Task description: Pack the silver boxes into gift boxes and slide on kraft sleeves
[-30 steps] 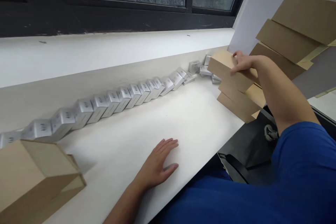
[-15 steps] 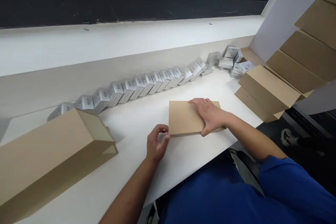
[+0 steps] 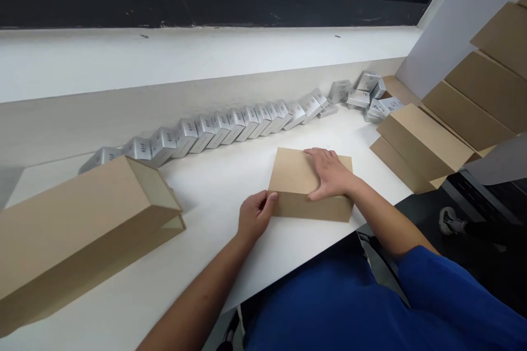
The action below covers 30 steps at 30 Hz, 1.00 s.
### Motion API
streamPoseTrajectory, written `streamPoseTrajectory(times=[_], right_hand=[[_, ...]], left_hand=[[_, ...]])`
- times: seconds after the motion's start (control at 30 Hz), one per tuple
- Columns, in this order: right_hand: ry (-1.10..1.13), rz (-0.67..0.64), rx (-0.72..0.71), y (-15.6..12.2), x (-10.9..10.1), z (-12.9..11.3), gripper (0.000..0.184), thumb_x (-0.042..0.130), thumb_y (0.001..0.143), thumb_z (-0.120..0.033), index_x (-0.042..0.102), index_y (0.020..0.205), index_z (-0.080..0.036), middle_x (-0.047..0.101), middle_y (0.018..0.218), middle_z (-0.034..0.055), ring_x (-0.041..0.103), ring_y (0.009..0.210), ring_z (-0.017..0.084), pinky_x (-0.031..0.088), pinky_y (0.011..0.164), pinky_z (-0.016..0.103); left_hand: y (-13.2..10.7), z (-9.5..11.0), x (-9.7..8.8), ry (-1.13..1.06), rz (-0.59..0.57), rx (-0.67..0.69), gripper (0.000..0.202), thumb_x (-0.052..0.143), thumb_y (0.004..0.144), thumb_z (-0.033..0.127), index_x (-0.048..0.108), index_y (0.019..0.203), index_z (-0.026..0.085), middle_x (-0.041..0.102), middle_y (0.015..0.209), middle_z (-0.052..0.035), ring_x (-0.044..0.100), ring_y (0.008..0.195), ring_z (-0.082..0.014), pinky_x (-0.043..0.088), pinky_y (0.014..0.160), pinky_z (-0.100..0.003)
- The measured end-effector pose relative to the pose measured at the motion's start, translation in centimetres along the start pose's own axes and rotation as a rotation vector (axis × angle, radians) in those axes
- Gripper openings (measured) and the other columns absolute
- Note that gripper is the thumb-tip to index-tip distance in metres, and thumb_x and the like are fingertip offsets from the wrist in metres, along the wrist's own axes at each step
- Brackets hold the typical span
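Observation:
A small brown cardboard box (image 3: 294,175) rests on the white table in front of me, its front side facing me. My left hand (image 3: 256,214) pinches the box's left front corner between thumb and fingers. Across the top lies my right hand (image 3: 329,174), its fingers over the far edge and its thumb near the front edge, gripping the box. What is inside the box, if anything, is hidden.
A row of silver-grey small boxes (image 3: 220,129) leans along the wall, with a loose pile of similar boxes (image 3: 364,93) at its right end. A large open carton (image 3: 74,225) stands at left. Folded cardboard boxes (image 3: 432,134) are stacked at right. Somebody's shoe (image 3: 448,220) shows on the floor.
The cardboard box has opened up from nearly flat, and its front side now shows. My left hand has closed on its left corner; my right hand stays on top.

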State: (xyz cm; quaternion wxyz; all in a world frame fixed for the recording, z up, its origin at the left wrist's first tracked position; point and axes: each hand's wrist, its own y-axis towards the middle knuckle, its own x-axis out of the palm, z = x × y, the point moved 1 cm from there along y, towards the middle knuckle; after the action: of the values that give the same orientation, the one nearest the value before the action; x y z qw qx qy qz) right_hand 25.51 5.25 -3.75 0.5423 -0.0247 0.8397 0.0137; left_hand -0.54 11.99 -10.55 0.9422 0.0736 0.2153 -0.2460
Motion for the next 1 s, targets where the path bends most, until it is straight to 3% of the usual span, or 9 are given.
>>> streamPoseTrajectory(times=[0.13, 0.23, 0.33, 0.43, 0.53, 0.63, 0.73, 0.87, 1.0], right_hand=[[0.084, 0.007, 0.049, 0.8, -0.1, 0.5, 0.102, 0.076, 0.077, -0.076, 0.04, 0.156, -0.023, 0.053, 0.158, 0.0212, 0.048, 0.148, 0.047, 0.034, 0.125, 0.072], [0.327, 0.021, 0.062, 0.1, -2.4, 1.5, 0.084, 0.04, 0.096, -0.086, 0.051, 0.151, -0.025, 0.059, 0.156, 0.0165, 0.053, 0.148, 0.038, 0.038, 0.127, 0.066], [0.514, 0.263, 0.041, -2.7, -6.2, 3.2, 0.084, 0.018, 0.1, -0.086, 0.055, 0.15, -0.03, 0.06, 0.159, 0.0105, 0.054, 0.15, 0.03, 0.04, 0.129, 0.058], [0.568, 0.517, 0.088, -6.1, -8.4, 5.4, 0.101, 0.001, 0.092, -0.095, 0.053, 0.153, -0.034, 0.058, 0.163, 0.0072, 0.051, 0.156, 0.028, 0.036, 0.131, 0.057], [0.625, 0.565, 0.174, -7.7, -6.5, 8.3, 0.115, -0.012, 0.083, -0.098, 0.056, 0.149, -0.033, 0.064, 0.157, 0.0102, 0.055, 0.154, 0.03, 0.038, 0.128, 0.058], [0.68, 0.593, 0.225, -7.4, -2.0, 11.2, 0.111, -0.002, 0.084, -0.101, 0.061, 0.138, -0.029, 0.069, 0.151, 0.0142, 0.061, 0.147, 0.032, 0.043, 0.124, 0.057], [0.64, 0.657, 0.315, -6.6, 1.9, 13.2, 0.096, 0.015, 0.09, -0.098, 0.065, 0.129, -0.026, 0.073, 0.143, 0.0165, 0.067, 0.138, 0.033, 0.048, 0.12, 0.056], [0.548, 0.647, 0.346, -5.9, 3.8, 13.6, 0.078, 0.033, 0.097, -0.089, 0.073, 0.118, -0.025, 0.076, 0.133, 0.0139, 0.067, 0.132, 0.033, 0.043, 0.124, 0.056], [0.502, 0.604, 0.358, -5.6, 3.7, 13.6, 0.066, 0.045, 0.099, -0.082, 0.076, 0.113, -0.025, 0.078, 0.126, 0.0119, 0.067, 0.127, 0.034, 0.043, 0.122, 0.057]], left_hand=[[-0.7, 0.5, 0.2, -0.132, -0.08, -0.016, 0.065, 0.047, 0.095, 0.076, 0.043, 0.06, 0.022, 0.038, 0.056, 0.0004, 0.036, 0.054, -0.0135, 0.028, 0.051, -0.027], [-1.3, 1.8, -1.1, -0.228, -0.213, -0.002, 0.07, 0.053, 0.089, 0.084, 0.055, 0.062, 0.02, 0.051, 0.058, -0.0029, 0.048, 0.055, -0.016, 0.04, 0.051, -0.028], [-2.0, 4.1, -3.2, -0.344, -0.328, 0.089, 0.073, 0.054, 0.088, 0.087, 0.074, 0.088, 0.017, 0.071, 0.079, -0.0098, 0.065, 0.07, -0.0235, 0.055, 0.063, -0.035], [-1.4, 6.8, -5.3, -0.314, -0.377, 0.366, 0.073, 0.057, 0.091, 0.082, 0.075, 0.12, 0.017, 0.078, 0.109, -0.0162, 0.072, 0.091, -0.0289, 0.06, 0.079, -0.041], [1.1, 7.5, -6.4, -0.1, -0.29, 0.529, 0.059, 0.064, 0.095, 0.069, 0.076, 0.122, 0.018, 0.079, 0.12, -0.0156, 0.072, 0.11, -0.0306, 0.058, 0.1, -0.044], [4.9, 5.4, -6.5, -0.054, -0.027, 0.406, 0.05, 0.058, 0.096, 0.065, 0.075, 0.095, 0.018, 0.08, 0.101, -0.0124, 0.074, 0.103, -0.0272, 0.057, 0.101, -0.042], [8.4, 1.9, -6.1, -0.027, 0.292, 0.239, 0.043, 0.052, 0.094, 0.059, 0.062, 0.078, 0.02, 0.073, 0.084, -0.0092, 0.071, 0.088, -0.0227, 0.059, 0.095, -0.039], [12.1, -0.5, -6.2, 0.095, 0.504, 0.157, 0.025, 0.065, 0.083, 0.044, 0.062, 0.093, 0.021, 0.072, 0.098, -0.0096, 0.068, 0.101, -0.0269, 0.055, 0.105, -0.046], [16.4, 0.1, -6.7, 0.484, 0.446, 0.151, 0.059, 0.067, 0.075, 0.028, 0.064, 0.133, 0.019, 0.068, 0.141, -0.0168, 0.053, 0.141, -0.0398, 0.038, 0.125, -0.058]])
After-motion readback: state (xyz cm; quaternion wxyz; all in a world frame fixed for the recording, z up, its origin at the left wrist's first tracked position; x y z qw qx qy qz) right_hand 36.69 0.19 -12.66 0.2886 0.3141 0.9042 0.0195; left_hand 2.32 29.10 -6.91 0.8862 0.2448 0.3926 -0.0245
